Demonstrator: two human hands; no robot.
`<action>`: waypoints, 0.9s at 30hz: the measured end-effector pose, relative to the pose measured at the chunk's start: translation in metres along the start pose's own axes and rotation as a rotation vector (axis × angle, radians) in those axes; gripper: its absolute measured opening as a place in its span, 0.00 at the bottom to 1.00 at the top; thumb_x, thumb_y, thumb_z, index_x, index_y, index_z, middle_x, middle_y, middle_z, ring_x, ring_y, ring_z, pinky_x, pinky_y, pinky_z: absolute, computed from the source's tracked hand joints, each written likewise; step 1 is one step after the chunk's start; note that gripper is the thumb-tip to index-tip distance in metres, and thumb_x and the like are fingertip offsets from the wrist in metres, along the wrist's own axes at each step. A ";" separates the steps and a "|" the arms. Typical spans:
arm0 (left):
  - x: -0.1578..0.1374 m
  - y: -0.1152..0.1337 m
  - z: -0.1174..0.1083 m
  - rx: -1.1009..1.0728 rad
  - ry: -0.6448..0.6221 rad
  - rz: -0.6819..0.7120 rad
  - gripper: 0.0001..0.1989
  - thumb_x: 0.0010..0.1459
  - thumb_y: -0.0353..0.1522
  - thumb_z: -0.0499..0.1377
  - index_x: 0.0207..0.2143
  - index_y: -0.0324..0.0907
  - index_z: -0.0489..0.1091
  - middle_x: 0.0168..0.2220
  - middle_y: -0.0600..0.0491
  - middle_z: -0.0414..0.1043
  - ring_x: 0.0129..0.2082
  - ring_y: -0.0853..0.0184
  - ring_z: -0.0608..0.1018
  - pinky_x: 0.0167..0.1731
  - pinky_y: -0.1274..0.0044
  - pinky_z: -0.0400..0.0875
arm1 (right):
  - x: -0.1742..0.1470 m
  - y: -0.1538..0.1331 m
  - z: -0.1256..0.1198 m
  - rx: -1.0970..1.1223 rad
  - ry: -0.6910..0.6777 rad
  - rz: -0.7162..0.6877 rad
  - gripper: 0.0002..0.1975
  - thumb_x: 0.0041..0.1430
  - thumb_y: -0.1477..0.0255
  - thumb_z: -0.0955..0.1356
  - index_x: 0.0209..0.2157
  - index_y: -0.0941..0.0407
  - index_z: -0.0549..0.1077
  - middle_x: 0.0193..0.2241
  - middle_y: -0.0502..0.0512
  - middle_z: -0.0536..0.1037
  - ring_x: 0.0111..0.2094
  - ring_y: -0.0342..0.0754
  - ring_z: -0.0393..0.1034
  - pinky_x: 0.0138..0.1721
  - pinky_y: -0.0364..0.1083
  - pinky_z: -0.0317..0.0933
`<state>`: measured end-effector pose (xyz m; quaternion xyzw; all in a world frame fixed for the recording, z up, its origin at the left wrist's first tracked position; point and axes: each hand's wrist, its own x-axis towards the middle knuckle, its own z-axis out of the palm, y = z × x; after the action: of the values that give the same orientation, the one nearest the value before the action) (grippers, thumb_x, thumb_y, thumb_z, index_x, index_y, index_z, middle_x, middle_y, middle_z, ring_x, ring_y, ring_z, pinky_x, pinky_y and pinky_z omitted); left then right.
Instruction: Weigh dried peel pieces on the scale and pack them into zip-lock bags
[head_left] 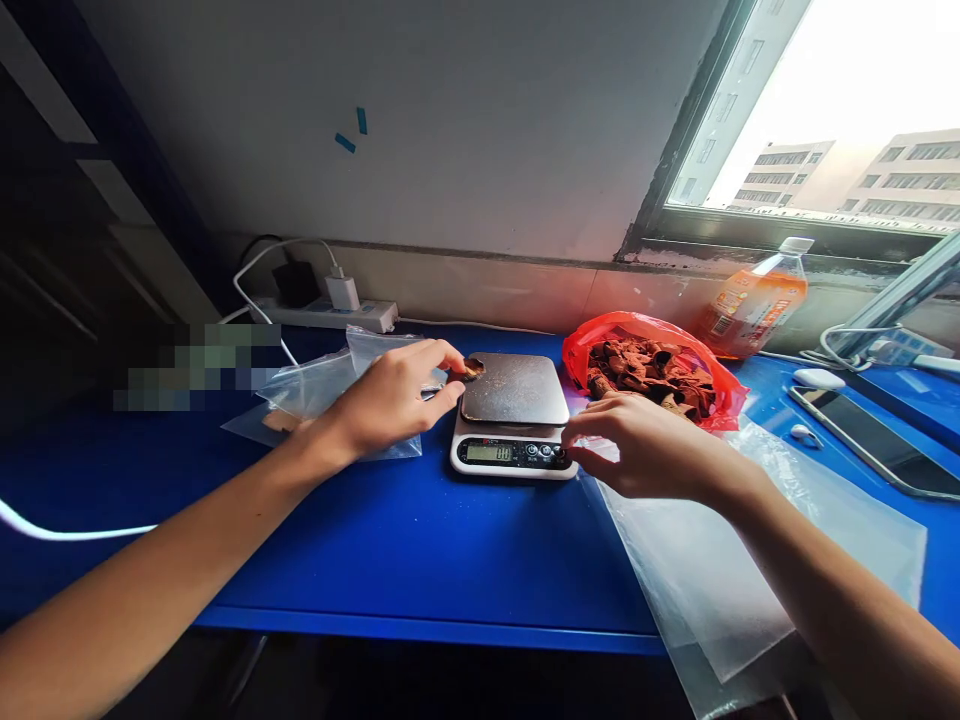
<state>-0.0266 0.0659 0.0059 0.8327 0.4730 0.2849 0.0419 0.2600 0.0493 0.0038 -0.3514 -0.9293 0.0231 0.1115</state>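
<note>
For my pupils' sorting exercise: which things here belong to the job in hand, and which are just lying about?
Likely in the job:
small brown curled piece, pinched in the left hand
white digital scale with silver top, right hand beside it
red plastic bag of brown pieces
flat clear plastic bags

Apparently lying about:
orange-and-clear plastic bottle
silver-edged rectangular phone
small white earbud

The left hand covers part of the small bags and one end of the chip. The right hand hides the near edge of the red bag; whether it touches the scale is unclear. The button labels are too small to read. The window and both forearms are cut off.
</note>
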 end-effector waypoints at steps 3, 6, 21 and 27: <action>0.011 0.010 0.006 0.059 -0.108 0.054 0.11 0.59 0.36 0.55 0.43 0.44 0.71 0.42 0.50 0.78 0.44 0.59 0.78 0.44 0.68 0.72 | -0.001 0.024 -0.008 0.019 0.092 0.062 0.10 0.61 0.74 0.64 0.31 0.55 0.77 0.28 0.52 0.79 0.28 0.43 0.70 0.32 0.43 0.61; 0.024 0.019 0.012 0.122 -0.179 0.065 0.11 0.60 0.35 0.54 0.43 0.44 0.71 0.42 0.50 0.78 0.43 0.58 0.78 0.43 0.66 0.72 | -0.008 0.064 -0.012 -0.059 0.298 0.246 0.11 0.61 0.72 0.63 0.32 0.55 0.77 0.28 0.53 0.79 0.26 0.44 0.70 0.31 0.44 0.61; -0.005 -0.004 0.013 0.115 0.042 0.128 0.14 0.61 0.39 0.54 0.44 0.43 0.72 0.54 0.44 0.74 0.55 0.52 0.73 0.55 0.57 0.68 | -0.008 0.122 0.019 -0.331 0.188 0.548 0.15 0.58 0.61 0.65 0.37 0.58 0.75 0.33 0.60 0.80 0.34 0.52 0.73 0.34 0.47 0.62; -0.006 0.005 0.011 0.107 0.058 0.160 0.13 0.61 0.38 0.54 0.44 0.44 0.73 0.52 0.45 0.75 0.54 0.52 0.75 0.53 0.56 0.69 | 0.005 0.121 0.031 -0.309 0.230 0.715 0.14 0.60 0.68 0.63 0.43 0.60 0.73 0.37 0.65 0.81 0.37 0.55 0.75 0.35 0.48 0.64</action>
<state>-0.0189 0.0605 -0.0040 0.8604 0.4203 0.2856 -0.0391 0.3281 0.1449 -0.0400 -0.6654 -0.7224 -0.1188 0.1457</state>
